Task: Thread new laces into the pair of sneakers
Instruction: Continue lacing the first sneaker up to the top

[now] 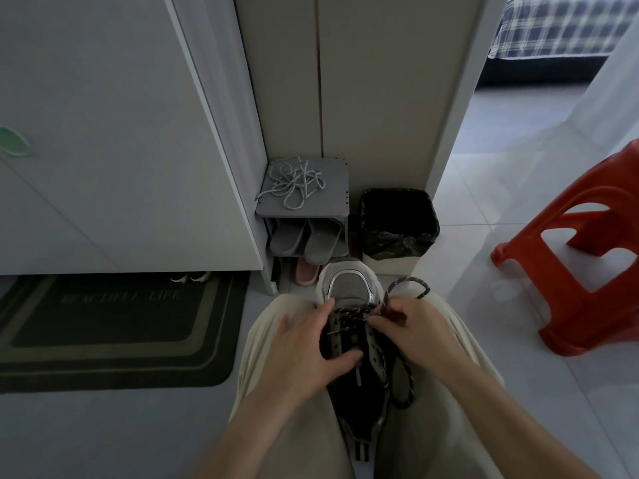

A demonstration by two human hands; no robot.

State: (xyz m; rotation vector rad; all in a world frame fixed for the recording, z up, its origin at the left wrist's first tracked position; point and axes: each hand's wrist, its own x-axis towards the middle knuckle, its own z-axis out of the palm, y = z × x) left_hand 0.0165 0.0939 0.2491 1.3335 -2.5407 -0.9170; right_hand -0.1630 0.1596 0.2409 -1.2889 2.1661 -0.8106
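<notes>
The left grip (307, 350) is clasping the sneaker (349, 286) by its left flank, while the right grip (415, 330) is pinching the dark lace (409, 280) just right of its eyelets.

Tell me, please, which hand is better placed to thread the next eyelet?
The right hand: it pinches the dark lace at the eyelets, while the left hand holds the sneaker.

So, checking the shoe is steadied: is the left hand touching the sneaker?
Touching. The head view shows the left hand gripping the sneaker, thumb across its tongue, while the right hand pinches the dark lace.
</notes>
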